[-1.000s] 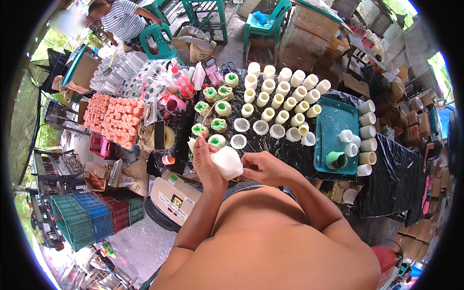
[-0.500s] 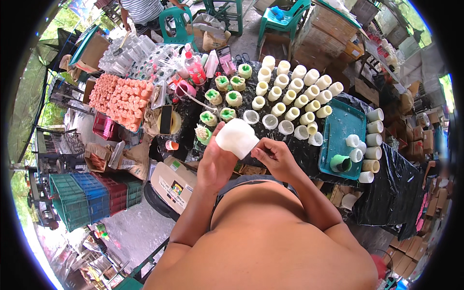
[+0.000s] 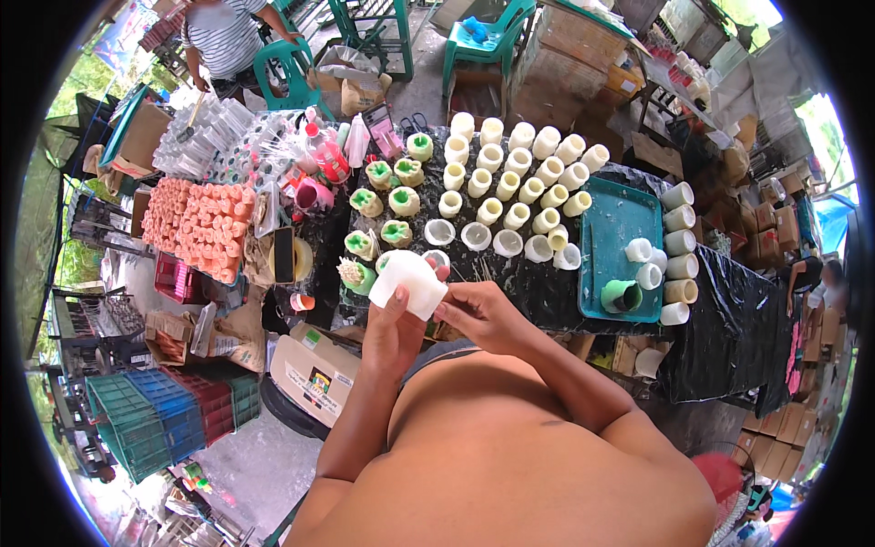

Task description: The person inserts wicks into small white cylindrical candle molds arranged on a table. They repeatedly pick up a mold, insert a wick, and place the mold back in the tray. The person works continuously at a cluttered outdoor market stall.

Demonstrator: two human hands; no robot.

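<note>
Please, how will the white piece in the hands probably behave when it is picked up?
The white piece is probably stiff: no sag shows where the left hand supports it, with the right hand at its edge. It may be slippery, since its surface looks smooth. Its weight is hard to tell.

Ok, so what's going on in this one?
A person holds a smooth white piece in the left hand, with the right hand at its lower right edge; whether those fingers pinch it is unclear. Beyond, pale hollow cylinders stand in rows on a black-covered table. A teal tray to the right holds a few white cups and a green one.
</note>
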